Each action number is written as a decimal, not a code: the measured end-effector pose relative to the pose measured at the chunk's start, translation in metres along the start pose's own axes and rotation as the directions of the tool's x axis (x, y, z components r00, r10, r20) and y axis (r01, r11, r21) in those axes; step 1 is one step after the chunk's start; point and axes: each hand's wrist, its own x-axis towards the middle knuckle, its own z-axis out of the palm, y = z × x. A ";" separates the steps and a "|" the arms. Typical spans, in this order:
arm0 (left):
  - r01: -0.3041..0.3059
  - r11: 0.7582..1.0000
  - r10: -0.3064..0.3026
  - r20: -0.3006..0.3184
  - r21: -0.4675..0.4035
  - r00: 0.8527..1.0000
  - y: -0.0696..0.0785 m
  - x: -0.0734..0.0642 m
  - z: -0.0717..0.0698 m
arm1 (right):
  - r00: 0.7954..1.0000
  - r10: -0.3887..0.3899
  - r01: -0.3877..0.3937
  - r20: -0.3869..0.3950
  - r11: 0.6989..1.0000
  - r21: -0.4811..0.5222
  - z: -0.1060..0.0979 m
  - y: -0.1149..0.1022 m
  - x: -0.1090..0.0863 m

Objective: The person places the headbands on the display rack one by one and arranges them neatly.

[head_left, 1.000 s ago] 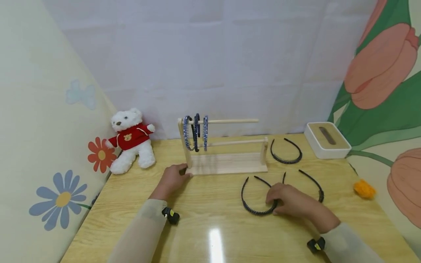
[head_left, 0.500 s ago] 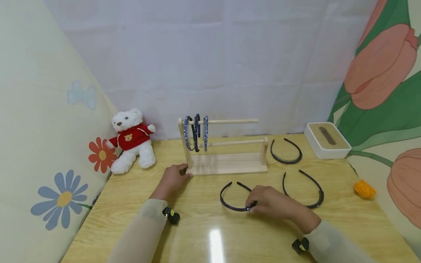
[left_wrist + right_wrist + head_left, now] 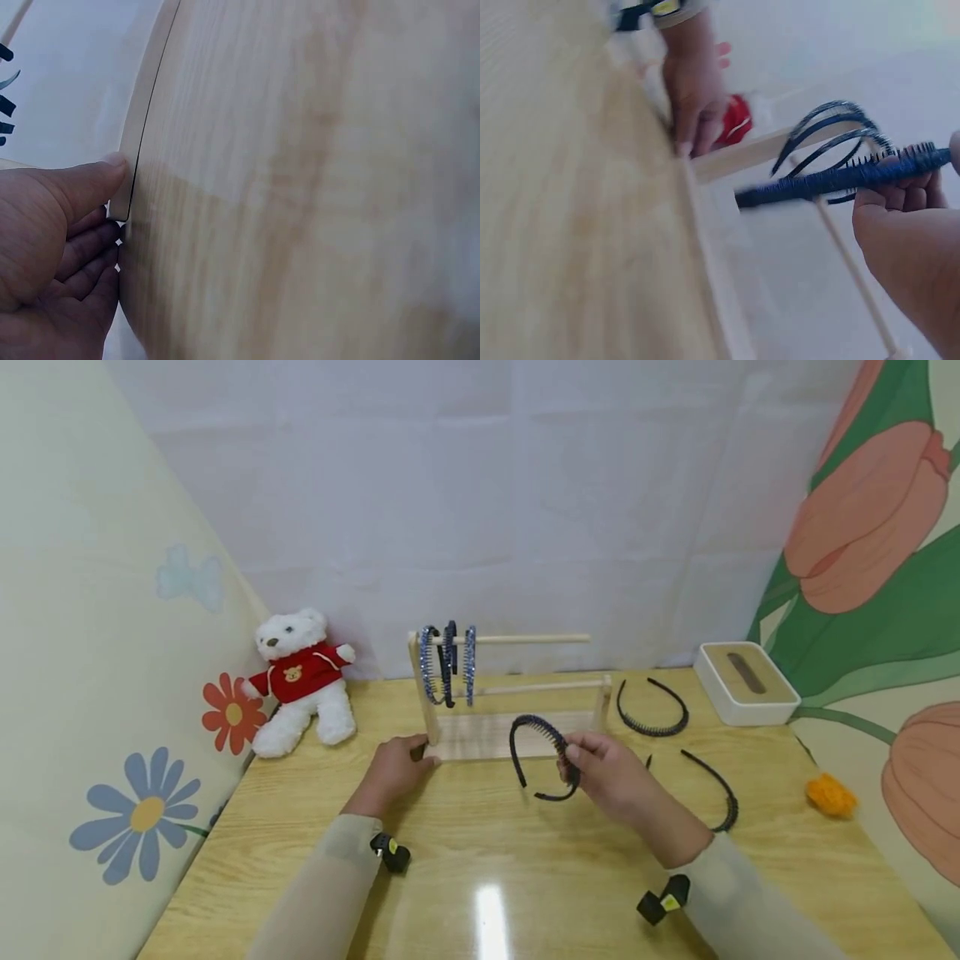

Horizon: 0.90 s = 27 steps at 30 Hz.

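Observation:
My right hand (image 3: 611,772) grips a dark toothed headband (image 3: 537,722) by its right side, raised above the table with its ends pointing down. Dark blue shows on this headband (image 3: 832,180) in the right wrist view. My left hand (image 3: 395,770) holds the front left corner of a wooden stand (image 3: 517,749); the thumb lies on the base's edge in the left wrist view (image 3: 90,184). Several headbands (image 3: 469,667), some glittery blue, hang at the left end of the stand's upper bar (image 3: 536,638). The lower bar (image 3: 540,687) carries none.
Two dark headbands lie on the table at right, one farther back (image 3: 654,729) and one nearer (image 3: 727,810), partly behind my right hand. A white box (image 3: 750,693), an orange fluffy thing (image 3: 831,794) and a white teddy bear (image 3: 300,681) in red stand around.
My right hand has carried the headband left, then lifted it toward the stand and turned it so its ends point down. My left hand has stayed at the stand's corner.

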 end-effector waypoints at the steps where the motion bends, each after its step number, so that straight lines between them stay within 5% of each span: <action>1: -0.001 1.000 0.001 0.000 0.001 1.000 0.000 0.000 0.000 | 1.000 -0.016 0.013 0.019 0.994 0.113 0.002 -0.005 0.003; 4: 0.003 1.000 -0.003 0.000 -0.007 1.000 0.000 0.000 -0.001 | 0.998 -0.056 0.046 0.025 0.953 0.298 0.012 -0.022 0.012; 7: 0.004 1.000 -0.004 0.001 -0.007 1.000 0.000 0.000 -0.001 | 0.995 -0.095 0.095 -0.019 0.928 0.359 0.025 -0.039 0.022; 15: 0.006 1.000 -0.006 -0.007 -0.013 1.000 0.000 -0.002 -0.001 | 0.945 -0.235 0.293 -0.228 0.917 0.270 0.059 -0.085 0.062; 20: 0.000 1.000 0.000 -0.003 -0.004 1.000 0.002 -0.003 -0.001 | 0.907 -0.324 0.383 -0.268 0.901 0.205 0.067 -0.109 0.087; 27: 0.000 1.000 0.000 -0.002 0.002 1.000 0.003 -0.002 -0.001 | 0.889 -0.342 0.416 -0.305 0.882 0.223 0.070 -0.120 0.119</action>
